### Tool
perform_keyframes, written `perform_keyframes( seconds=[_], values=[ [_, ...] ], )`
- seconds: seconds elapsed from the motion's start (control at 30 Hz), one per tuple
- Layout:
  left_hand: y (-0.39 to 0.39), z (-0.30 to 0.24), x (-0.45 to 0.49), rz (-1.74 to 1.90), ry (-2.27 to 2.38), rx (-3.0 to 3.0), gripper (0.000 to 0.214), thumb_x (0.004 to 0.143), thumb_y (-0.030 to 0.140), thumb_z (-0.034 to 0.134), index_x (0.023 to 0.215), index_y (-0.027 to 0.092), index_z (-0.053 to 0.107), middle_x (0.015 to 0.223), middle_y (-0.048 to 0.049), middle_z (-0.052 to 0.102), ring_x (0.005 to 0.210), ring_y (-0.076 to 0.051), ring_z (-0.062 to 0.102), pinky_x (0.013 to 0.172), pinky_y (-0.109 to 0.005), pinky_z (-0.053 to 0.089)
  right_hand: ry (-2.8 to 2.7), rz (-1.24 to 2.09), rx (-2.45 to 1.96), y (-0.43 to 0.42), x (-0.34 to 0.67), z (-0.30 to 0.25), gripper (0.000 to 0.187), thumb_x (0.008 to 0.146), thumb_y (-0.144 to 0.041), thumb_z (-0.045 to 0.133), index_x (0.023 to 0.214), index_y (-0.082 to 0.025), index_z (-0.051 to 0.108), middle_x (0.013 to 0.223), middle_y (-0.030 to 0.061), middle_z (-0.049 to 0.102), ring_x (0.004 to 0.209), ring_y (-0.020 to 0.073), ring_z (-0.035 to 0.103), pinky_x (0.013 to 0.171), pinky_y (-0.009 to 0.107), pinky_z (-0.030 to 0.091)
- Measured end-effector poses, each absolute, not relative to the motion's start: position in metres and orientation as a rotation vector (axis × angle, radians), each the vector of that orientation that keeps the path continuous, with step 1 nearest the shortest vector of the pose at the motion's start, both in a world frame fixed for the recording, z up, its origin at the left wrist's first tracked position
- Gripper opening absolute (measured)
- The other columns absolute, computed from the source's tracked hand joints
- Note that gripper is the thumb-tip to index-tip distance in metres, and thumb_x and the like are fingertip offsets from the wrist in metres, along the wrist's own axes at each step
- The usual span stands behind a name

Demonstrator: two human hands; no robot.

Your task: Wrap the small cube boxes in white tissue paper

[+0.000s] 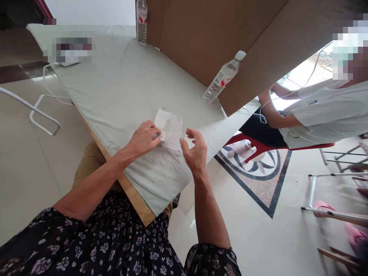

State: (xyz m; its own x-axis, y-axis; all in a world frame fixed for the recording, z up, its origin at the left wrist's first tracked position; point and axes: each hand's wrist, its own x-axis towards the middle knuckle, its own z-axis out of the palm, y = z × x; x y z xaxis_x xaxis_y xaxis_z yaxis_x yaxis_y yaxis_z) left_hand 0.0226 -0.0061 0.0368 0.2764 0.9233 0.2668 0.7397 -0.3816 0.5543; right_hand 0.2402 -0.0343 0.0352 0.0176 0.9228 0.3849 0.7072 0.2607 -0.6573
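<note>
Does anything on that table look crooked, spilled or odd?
Mildly: the pale tablecloth is wrinkled near the nearest corner, and a strip of wooden table edge lies bare. The nearer plastic bottle seems to lean, though the camera angle may cause that. No spill shows.

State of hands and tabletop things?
Left hand: fingers curled at small white printed piece; grip unclear.
Right hand: fingers parted, nothing visibly held.
Thin white rectangular sheet: spread out, creased.
Near clear plastic bottle: white cap on; fill unclear.
Far clear plastic bottle: standing; top out of frame.
Brown cardboard panel: upright.
Pale grey cloth: spread, wrinkled near front corner.
Blurred white object, far left: state unclear.
</note>
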Motion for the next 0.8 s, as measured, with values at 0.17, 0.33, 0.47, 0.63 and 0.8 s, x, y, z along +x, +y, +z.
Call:
perform_keyframes(
  seconds=[0.17,0.33,0.47,0.63,0.8],
  values=[
    [-0.008,0.023,0.025,0.923,1.489,2.367,0.023,0.089,0.018,0.056,0.103,0.017,0.074,0.11,-0.0124,0.069,0.107,-0.026,0.063,0.096,-0.04,0.054,-1.544,0.715,-1.81,-0.032,0.254,0.019,0.077,0.083,-0.063,0.066,0.14,-0.013,0.055,0.108,0.0133,0.075,0.082,0.0245,0.07,0.086,0.044,0.054],
    [-0.007,0.023,0.026,0.872,1.454,2.431,0.026,0.089,0.017,0.056,0.109,0.016,0.072,0.116,-0.0128,0.07,0.108,-0.027,0.062,0.098,-0.042,0.054,-1.47,0.688,-1.75,-0.01,0.232,0.005,0.084,0.079,-0.062,0.07,0.145,-0.014,0.051,0.085,0.0038,0.07,0.081,0.0237,0.066,0.081,0.038,0.052],
    [-0.008,0.03,0.029,0.759,1.48,2.464,0.024,0.091,0.017,0.055,0.107,0.015,0.073,0.116,-0.0131,0.071,0.107,-0.028,0.062,0.098,-0.042,0.054,-1.427,0.658,-1.631,-0.004,0.214,0.006,0.076,0.079,-0.041,0.069,0.147,-0.015,0.048,0.077,-0.0031,0.063,0.07,0.0172,0.058,0.075,0.034,0.05],
    [-0.009,0.04,0.033,0.613,1.532,2.456,0.024,0.091,0.018,0.056,0.105,0.015,0.075,0.115,-0.0114,0.073,0.106,-0.029,0.062,0.095,-0.042,0.053,-1.42,0.63,-1.568,-0.007,0.203,0.016,0.065,0.081,-0.031,0.064,0.142,-0.015,0.051,0.068,-0.0078,0.054,0.062,0.0141,0.049,0.07,0.031,0.048],
    [-0.006,0.042,0.035,0.556,1.52,2.416,0.023,0.09,0.017,0.057,0.104,0.015,0.075,0.115,-0.0117,0.073,0.108,-0.029,0.062,0.094,-0.04,0.053,-1.415,0.645,-1.521,-0.005,0.193,0.02,0.061,0.081,-0.031,0.066,0.138,-0.014,0.055,0.066,-0.0085,0.053,0.061,0.0131,0.05,0.068,0.03,0.047]
  ],
)
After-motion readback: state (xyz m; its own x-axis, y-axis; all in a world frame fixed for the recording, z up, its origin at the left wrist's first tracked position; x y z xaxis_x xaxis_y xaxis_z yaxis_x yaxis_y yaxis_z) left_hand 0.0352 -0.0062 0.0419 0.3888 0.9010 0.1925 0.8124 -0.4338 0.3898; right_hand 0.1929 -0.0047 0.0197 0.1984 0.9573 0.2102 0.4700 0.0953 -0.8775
